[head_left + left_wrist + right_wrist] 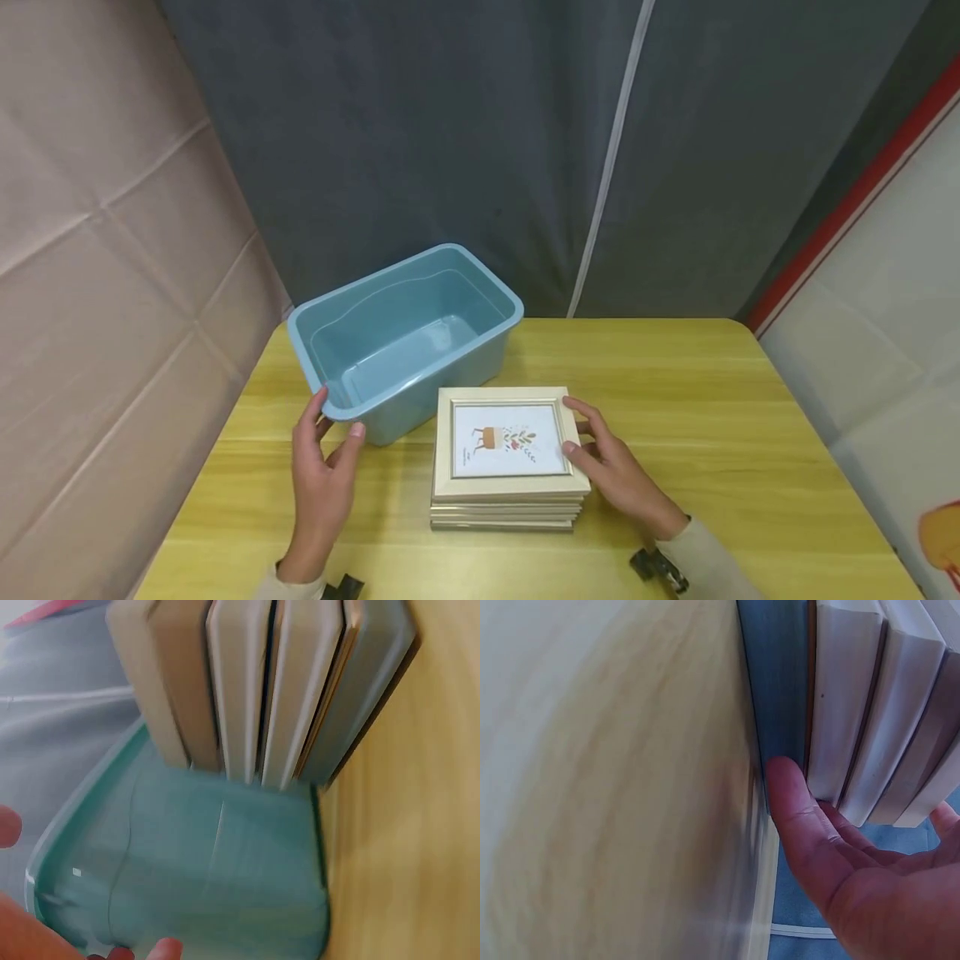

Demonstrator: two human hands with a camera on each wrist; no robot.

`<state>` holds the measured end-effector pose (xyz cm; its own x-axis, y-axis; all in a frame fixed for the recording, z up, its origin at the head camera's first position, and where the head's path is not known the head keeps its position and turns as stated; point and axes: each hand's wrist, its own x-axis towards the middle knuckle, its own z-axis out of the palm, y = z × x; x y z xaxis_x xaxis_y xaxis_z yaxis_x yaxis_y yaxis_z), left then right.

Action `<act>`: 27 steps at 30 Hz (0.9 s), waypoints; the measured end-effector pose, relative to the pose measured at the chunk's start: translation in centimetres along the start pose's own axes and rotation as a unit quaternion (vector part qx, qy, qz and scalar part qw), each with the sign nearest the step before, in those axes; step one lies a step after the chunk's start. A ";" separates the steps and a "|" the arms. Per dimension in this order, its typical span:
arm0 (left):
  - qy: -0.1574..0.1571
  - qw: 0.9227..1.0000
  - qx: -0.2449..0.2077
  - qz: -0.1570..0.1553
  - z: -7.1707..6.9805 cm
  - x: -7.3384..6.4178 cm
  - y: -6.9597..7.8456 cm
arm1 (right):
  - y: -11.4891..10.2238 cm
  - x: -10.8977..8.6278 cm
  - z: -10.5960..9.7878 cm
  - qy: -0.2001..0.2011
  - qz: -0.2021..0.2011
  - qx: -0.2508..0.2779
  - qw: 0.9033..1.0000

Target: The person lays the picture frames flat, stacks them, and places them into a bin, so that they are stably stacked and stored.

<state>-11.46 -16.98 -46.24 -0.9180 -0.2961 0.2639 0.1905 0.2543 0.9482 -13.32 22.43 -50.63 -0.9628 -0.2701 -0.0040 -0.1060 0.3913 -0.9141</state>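
Near the front left corner of a blue plastic bin (405,398) is my left hand (318,483), its fingertips at the rim and its thumb beside the outer wall. In the left wrist view, fingertips (166,949) show at the lower edge, over the teal-looking bin (217,855). A stack of picture frames (506,510) lies right of the bin, and the top picture frame (502,483) has a cream border and a small plant print. My right hand (618,479) is at the stack's right edge. The right wrist view has its thumb (795,802) against the frames' edges (844,705).
The wooden table (675,400) carries the bin and the stack. Behind it hangs a dark grey curtain (412,142) with a pale strip. A light cloth wall (112,292) stands at the left, and a white panel with a red edge (847,200) at the right.
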 end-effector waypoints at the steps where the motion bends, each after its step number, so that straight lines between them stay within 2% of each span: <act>1: 0.001 1.000 -0.003 -0.001 0.2 -0.5 0.2 | 0.0 0.0 0.0 -0.001 -0.002 -0.003 1.000; 5: 0.005 1.000 0.001 0.001 0.8 -2.4 0.8 | 0.1 0.1 -0.2 -0.004 -0.005 -0.004 1.000; 8: 0.001 1.000 -0.001 0.017 1.3 -3.5 1.1 | 0.1 0.1 -0.3 -0.005 -0.003 -0.003 1.000; 11: -0.015 0.999 -0.008 0.033 2.1 -4.1 1.2 | 0.1 0.1 -0.3 -0.005 -0.002 -0.002 1.000; 14: -0.039 0.999 -0.009 0.034 3.1 -4.5 0.9 | 0.1 0.0 -0.2 -0.005 -0.003 -0.002 1.000; 20: -0.114 0.993 -0.008 -0.005 4.9 -3.9 -0.4 | 0.0 0.0 -0.2 -0.010 0.001 0.004 1.000; 27: -0.228 0.972 -0.042 -0.047 6.0 -2.4 -1.9 | -0.3 -0.4 -0.1 -0.023 0.006 0.009 1.000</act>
<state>-11.68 -11.22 -49.75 -0.9876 0.1296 0.0884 0.1093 0.1638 0.9804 -12.90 22.49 -50.32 -0.9517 -0.3053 -0.0325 -0.0898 0.3780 -0.9214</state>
